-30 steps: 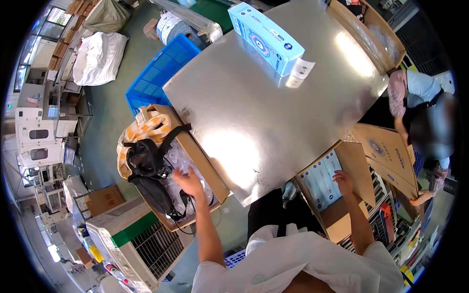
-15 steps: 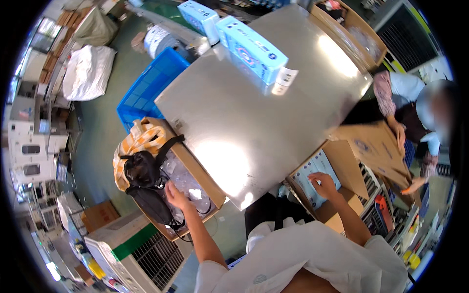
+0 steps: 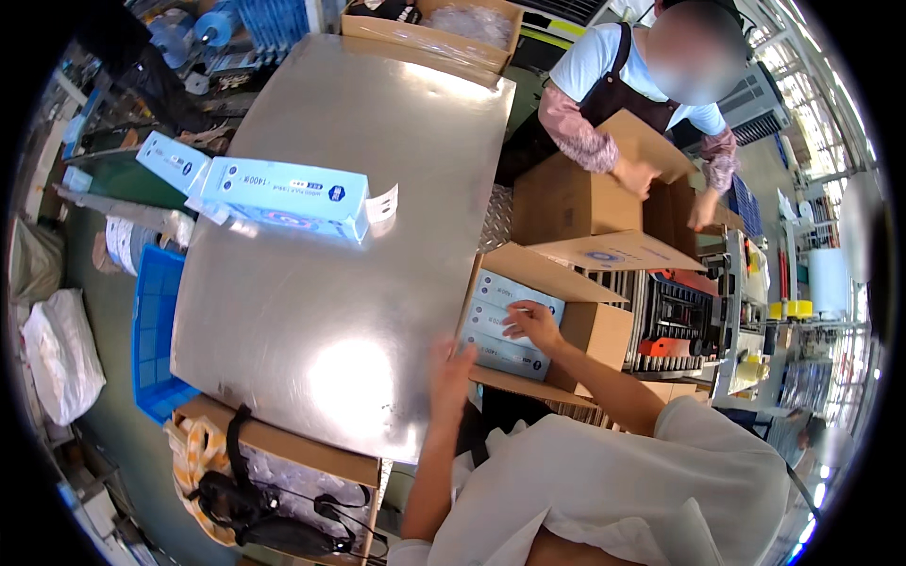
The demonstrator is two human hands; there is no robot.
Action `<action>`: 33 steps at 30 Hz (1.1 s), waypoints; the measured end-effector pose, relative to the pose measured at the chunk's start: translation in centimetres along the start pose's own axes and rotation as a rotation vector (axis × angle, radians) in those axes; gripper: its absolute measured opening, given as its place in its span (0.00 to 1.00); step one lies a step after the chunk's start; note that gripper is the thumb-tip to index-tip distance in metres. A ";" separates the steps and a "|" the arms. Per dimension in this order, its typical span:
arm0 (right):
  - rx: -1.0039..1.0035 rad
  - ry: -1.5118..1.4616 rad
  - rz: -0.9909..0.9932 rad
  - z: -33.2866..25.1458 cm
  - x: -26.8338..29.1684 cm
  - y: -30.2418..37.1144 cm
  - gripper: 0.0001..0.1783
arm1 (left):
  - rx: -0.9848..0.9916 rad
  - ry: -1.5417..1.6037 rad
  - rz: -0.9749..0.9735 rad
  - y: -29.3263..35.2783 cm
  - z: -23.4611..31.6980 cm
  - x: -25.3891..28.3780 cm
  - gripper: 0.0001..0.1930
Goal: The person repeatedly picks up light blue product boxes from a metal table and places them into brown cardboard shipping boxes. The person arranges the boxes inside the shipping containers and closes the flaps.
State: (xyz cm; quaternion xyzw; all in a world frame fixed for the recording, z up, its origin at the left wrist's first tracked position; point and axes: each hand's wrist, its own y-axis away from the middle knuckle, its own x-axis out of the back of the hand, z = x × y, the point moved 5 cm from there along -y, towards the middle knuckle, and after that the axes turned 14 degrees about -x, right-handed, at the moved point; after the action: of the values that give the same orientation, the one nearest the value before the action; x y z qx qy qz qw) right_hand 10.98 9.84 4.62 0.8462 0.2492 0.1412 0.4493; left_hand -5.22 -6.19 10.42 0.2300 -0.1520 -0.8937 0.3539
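Note:
My right hand (image 3: pixel 534 326) reaches over an open cardboard box (image 3: pixel 600 336), its fingers apart and nothing visible between them. Inside the box, several light-blue cartons (image 3: pixel 493 316) lie side by side just under that hand. Blurred by motion, my left hand (image 3: pixel 453 373) is at the near right edge of the steel table (image 3: pixel 283 321), beside the box; its fingers are smeared. Farther off on the table lies a long light-blue carton (image 3: pixel 283 193) with a white flap sticking out at its right end. A second light-blue carton (image 3: pixel 175 162) meets its left end.
A co-worker (image 3: pixel 604 104) handles another cardboard box (image 3: pixel 566 203) at the far right, above a roller conveyor (image 3: pixel 618 283). A box of clear plastic pieces with a black bag (image 3: pixel 293 533) stands near left, by a blue crate (image 3: pixel 156 330). Another box (image 3: pixel 425 47) is at the back.
My view has turned to the right. My left hand has left the box of clear plastic and come across beside the carton box. The co-worker's flat cardboard now stands opened as a box.

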 end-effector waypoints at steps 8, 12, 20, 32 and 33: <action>0.993 0.902 0.287 -17.0 -11.8 2.9 0.21 | -0.966 -1.002 0.342 -16.6 22.3 20.5 0.29; 1.235 1.097 0.366 -26.7 -26.8 3.6 0.39 | -0.909 -1.317 0.545 -26.7 32.9 23.7 0.28; 0.577 1.316 0.327 -20.9 -28.0 0.5 0.53 | -0.479 -1.665 0.508 -36.0 30.5 28.0 0.32; 0.111 0.268 -0.276 -17.1 -19.6 -5.2 0.55 | -0.664 -1.394 0.107 -8.7 14.7 17.4 0.16; 0.152 0.161 -0.334 -16.6 -20.6 -6.3 0.56 | -0.670 -1.424 0.080 -6.7 13.4 16.2 0.15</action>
State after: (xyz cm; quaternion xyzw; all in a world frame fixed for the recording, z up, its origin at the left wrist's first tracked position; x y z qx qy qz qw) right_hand -15.79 12.95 8.27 0.8107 0.4310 0.1125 0.3799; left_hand -26.36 -11.44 13.90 -0.5225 -0.0729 -0.8108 0.2535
